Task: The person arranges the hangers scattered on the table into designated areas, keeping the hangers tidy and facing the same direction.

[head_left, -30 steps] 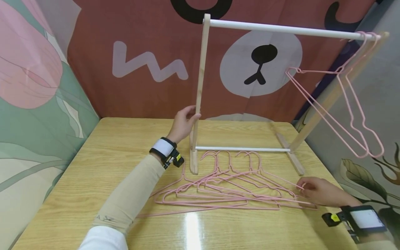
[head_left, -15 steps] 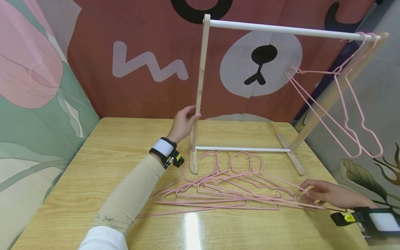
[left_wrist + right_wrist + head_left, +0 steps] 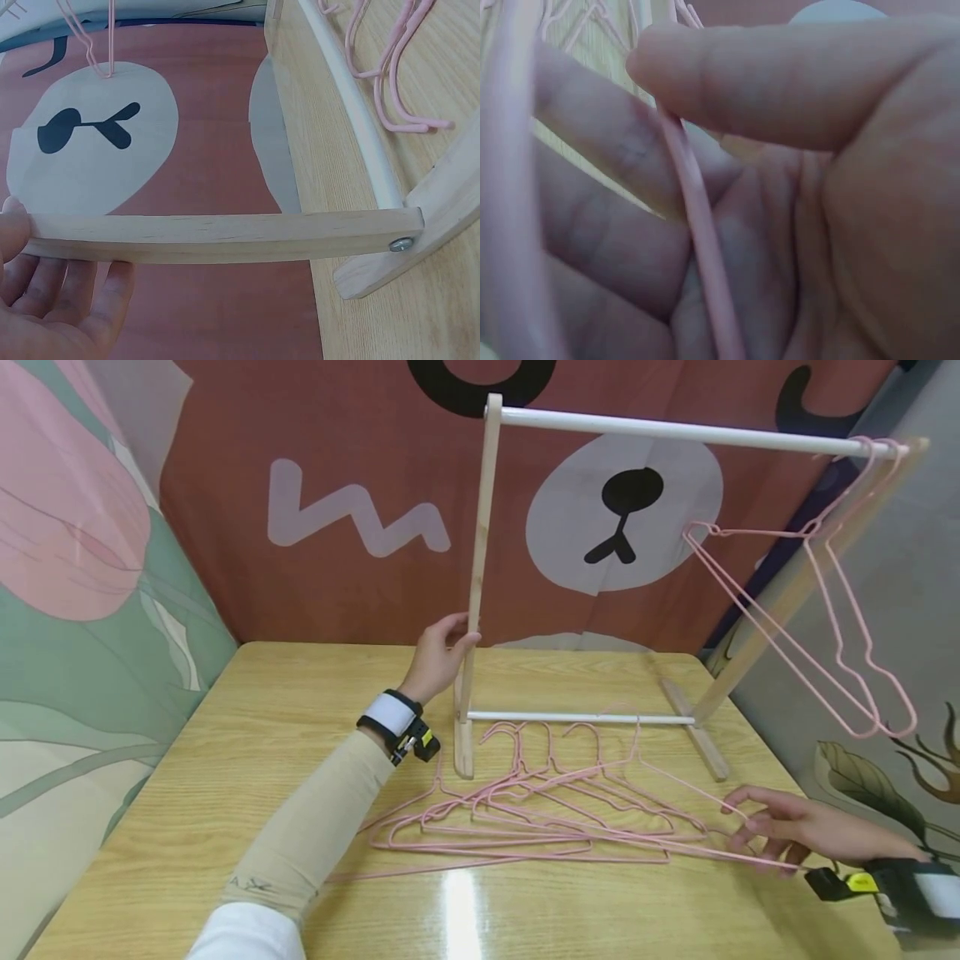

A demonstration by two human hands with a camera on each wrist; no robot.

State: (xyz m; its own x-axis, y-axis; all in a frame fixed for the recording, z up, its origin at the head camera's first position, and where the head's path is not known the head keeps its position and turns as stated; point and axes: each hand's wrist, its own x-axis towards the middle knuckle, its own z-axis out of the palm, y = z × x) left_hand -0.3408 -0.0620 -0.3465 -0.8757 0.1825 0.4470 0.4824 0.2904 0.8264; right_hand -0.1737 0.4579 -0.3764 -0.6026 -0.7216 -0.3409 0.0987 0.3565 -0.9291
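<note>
My left hand (image 3: 437,656) grips the left wooden upright (image 3: 483,527) of a small clothes rack; the left wrist view shows the thumb on one side of the upright (image 3: 225,232) and fingers on the other. At the table's right, my right hand (image 3: 795,827) holds a pink clothes hanger (image 3: 700,217) by one end, its thumb lying over the rod. This hanger's hook end is raised in front of the rack's lower white bar (image 3: 570,717). Several more pink hangers (image 3: 525,841) lie overlapping on the table in front of the rack.
Pink hangers (image 3: 761,533) hang at the right end of the rack's white top rail (image 3: 660,428). Wooden feet carry the rack on the wood-grain table (image 3: 300,710). A patterned cloth backdrop (image 3: 360,602) stands behind, with walls close on both sides.
My right hand has moved right, drawing one hanger outward from the pile, and its hook end has risen. The hanging hangers sway slightly. My left hand stays on the upright.
</note>
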